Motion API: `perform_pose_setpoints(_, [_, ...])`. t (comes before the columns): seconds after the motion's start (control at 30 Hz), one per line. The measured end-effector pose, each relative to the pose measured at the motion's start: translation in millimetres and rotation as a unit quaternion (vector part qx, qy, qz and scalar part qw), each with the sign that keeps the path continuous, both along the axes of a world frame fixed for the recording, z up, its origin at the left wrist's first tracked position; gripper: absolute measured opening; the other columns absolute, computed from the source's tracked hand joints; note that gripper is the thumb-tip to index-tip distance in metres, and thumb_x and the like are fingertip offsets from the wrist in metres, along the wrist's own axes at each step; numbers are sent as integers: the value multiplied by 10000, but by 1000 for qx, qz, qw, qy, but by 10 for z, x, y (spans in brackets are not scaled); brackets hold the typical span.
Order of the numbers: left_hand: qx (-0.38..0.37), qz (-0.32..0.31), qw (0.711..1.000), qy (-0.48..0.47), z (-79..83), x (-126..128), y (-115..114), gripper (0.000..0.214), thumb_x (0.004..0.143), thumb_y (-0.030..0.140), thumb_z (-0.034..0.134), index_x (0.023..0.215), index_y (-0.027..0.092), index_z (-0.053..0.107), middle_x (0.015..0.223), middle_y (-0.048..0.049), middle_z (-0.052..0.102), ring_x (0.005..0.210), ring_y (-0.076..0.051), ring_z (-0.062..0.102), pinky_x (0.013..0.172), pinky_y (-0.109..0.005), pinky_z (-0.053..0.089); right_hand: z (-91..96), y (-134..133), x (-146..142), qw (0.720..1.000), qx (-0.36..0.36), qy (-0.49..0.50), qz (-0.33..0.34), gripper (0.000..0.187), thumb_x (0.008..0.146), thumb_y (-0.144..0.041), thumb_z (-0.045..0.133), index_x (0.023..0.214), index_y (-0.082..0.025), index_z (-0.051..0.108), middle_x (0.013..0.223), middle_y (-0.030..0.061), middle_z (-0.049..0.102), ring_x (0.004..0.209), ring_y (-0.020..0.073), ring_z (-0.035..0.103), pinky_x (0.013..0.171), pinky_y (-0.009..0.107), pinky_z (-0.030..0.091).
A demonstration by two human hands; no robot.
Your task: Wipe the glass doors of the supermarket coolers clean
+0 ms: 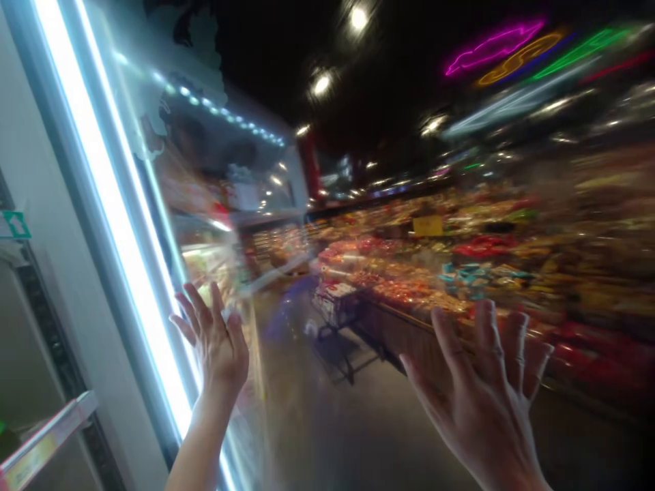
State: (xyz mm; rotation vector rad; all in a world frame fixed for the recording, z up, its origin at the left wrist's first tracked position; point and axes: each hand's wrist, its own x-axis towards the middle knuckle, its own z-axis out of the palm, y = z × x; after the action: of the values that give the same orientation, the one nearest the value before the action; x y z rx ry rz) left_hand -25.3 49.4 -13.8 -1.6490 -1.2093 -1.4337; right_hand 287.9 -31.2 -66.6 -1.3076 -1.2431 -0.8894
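My left hand (215, 337) is raised with fingers spread, its palm against or very near the glass door (205, 204) of a refrigerated case, right beside the door's bright lit edge strip (110, 204). Whether it touches the glass I cannot tell. My right hand (486, 382) is up in the air at the lower right, fingers spread apart, holding nothing. The whole picture is smeared by motion.
A shelf with a price rail (46, 436) shows inside the case at lower left. A shopping cart (335, 307) stands in the aisle ahead. Long produce displays (460, 266) fill the right side, with neon signs (516, 51) overhead.
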Motion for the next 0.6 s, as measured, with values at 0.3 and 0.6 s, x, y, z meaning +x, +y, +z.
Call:
perform_pose_setpoints(0.3, [-26,-19,999,-18,-83,337,-138,766,1026,287,415,1665,347,-2,1749,-71,-173,1606,-346,-188,1209,-800,-74,43,-83,379,999,-19,-26,-42,905,960,-467,665,1677,-374,120,1763,98,82,1594,475,75,1149,865,216])
perform_pose_setpoints(0.6, [55,-48,987,143,-175,1716,-383,875,949,190,550,1674,297,72,1766,-72,-58,1636,-278,-60,1317,-588,-70,195,-202,1007,998,-19,-33,-52,876,972,-402,655,1677,-378,135,1764,94,110,1605,445,77,1180,829,235])
